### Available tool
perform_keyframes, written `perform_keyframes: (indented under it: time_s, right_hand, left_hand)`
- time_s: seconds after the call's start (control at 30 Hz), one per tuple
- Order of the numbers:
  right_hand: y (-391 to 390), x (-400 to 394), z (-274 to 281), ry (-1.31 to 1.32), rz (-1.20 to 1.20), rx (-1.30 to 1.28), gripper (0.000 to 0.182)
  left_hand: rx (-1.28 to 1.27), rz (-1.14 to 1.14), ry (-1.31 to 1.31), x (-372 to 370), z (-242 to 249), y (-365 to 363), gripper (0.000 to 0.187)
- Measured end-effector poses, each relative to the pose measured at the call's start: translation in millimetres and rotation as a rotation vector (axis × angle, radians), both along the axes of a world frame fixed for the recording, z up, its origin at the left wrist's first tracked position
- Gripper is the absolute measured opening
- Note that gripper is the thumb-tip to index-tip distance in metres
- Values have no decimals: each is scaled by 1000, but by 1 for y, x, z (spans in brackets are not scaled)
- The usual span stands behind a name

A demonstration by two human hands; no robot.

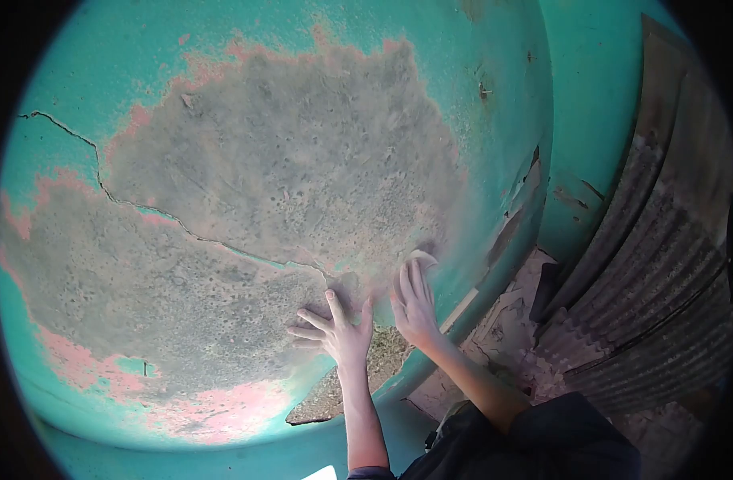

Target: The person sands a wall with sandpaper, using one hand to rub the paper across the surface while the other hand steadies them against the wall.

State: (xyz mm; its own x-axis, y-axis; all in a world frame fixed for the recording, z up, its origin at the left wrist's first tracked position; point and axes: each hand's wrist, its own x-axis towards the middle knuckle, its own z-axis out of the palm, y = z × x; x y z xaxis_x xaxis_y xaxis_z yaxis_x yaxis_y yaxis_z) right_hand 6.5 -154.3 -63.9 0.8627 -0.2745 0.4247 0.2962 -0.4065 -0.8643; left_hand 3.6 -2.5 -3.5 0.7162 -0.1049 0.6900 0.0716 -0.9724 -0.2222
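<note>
My left hand lies open against the wall, fingers spread, near the lower end of a long crack. To its right, my right hand presses a piece of sandpaper to the wall; only its pale curled edge shows beyond the fingertips. Both hands look dusty. Around them the turquoise wall has a wide grey bared patch, with pink fringes where paint is worn off. Under my left hand, a broken area exposes rough, coarse material.
Corrugated sheets lean at the right beside the wall's corner. Rubble and flakes lie on the ground at lower right. A nail-like piece sticks out of the wall at upper right. Paint peels along the corner edge.
</note>
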Motion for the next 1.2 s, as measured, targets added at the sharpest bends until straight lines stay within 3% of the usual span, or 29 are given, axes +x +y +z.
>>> perform_keyframes:
  time_s: [0.23, 0.33, 0.4, 0.6, 0.7, 0.77, 0.97, 1.1, 1.2]
  right_hand:
    - [-24, 33, 35, -152, -99, 202, 58]
    - [5, 7, 18, -136, -15, 99, 59]
    - [5, -8, 28, -6, 10, -177, 56]
    - [-27, 22, 88, -269, -77, -187, 59]
    - [-8, 10, 51, -300, -68, -261, 60]
    - [0, -1, 30, -156, -37, -386, 61]
    - [-30, 21, 139, -391, -58, -461, 60]
    - [-19, 13, 72, -306, -9, -545, 61]
    - [-20, 11, 72, -281, -50, -640, 58]
  left_hand:
    - [-95, -20, 12, -3, 0, -1, 92]
    - [-111, 0, 25, -3, 1, -4, 89]
    - [-145, -5, 40, -4, 2, -6, 83]
    - [-190, 27, 88, -9, 14, -12, 78]
    - [-237, 22, 140, -13, 24, -16, 75]
    - [-258, 12, 139, -14, 27, -16, 73]
    - [-308, -20, 220, -20, 34, -14, 75]
    - [-339, -89, 150, -25, 36, -12, 66]
    - [-347, -103, 146, -32, 39, -7, 65]
